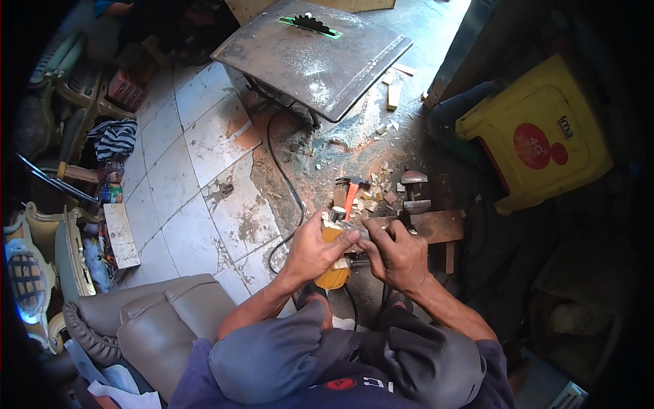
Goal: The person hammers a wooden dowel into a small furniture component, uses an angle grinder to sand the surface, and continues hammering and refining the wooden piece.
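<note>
One small grey piece (355,230) lies between the fingertips, long axis slanting crosswise, neither hand nearer; the right hand (398,258) pinches it; whether the left hand (317,249) also grips, I cannot tell.

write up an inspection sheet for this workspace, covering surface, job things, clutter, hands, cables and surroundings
Surface: white floor tiles stained and chipped; sawdust on the saw table, toothed circular blade standing up from its top
Job's things: small greyish piece at the fingertips, kind unclear; yellow object below the hands, partly hidden
Clutter: wood offcuts scattered near an orange-handled hammer
Hands: left hand and right hand close together, fingers bent; exact grip partly hidden
Cables: black cable loose across the floor beside the saw table
Surroundings: yellow plastic stool on the right; grey padded seat and striped cloth on the left
</note>
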The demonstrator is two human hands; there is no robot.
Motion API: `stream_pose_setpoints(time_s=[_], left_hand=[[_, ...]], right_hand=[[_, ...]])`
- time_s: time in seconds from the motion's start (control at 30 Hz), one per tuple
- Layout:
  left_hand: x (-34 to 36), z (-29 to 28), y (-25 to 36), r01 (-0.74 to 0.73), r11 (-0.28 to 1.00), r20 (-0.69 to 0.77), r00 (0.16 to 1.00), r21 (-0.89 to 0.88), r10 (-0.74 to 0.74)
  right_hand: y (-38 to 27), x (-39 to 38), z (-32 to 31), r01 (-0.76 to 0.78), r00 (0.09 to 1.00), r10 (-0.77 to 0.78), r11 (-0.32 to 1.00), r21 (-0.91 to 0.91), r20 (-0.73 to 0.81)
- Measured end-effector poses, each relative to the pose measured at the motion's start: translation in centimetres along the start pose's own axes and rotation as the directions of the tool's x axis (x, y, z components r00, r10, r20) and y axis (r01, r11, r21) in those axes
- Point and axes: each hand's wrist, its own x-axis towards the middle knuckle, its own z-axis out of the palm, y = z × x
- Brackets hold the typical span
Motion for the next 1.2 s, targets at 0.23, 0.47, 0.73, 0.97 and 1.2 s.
stream_pose_setpoints(time_s=[0.23,0.47,0.73,0.97,1.2], left_hand=[[0.2,-1.5,3.4,0.113,0.966,0.255,0.965,-0.233,-0.051],[0.2,-2.2,3.3,0.127,0.989,0.345,0.934,-0.079,-0.092],[-0.1,-0.5,2.5,0.131,0.977,0.218,0.972,-0.167,-0.093],[-0.5,-0.6,3.8,0.273,0.950,0.262,0.938,-0.153,-0.227],[-0.7,-2.0,3.7,0.238,0.954,0.356,0.921,-0.181,-0.162]], right_hand=[[0.9,1.3,-1.2,-0.137,0.968,0.001,0.843,0.521,0.253],[1.4,1.7,-1.8,-0.191,0.923,-0.044,0.811,0.553,0.383],[1.3,-0.1,0.2,0.107,0.993,-0.107,0.994,0.007,0.057],[1.1,-0.9,0.0,0.087,0.995,-0.088,0.996,0.007,0.041],[1.0,0.0,-0.8,-0.027,0.986,-0.023,0.956,0.294,0.167]])
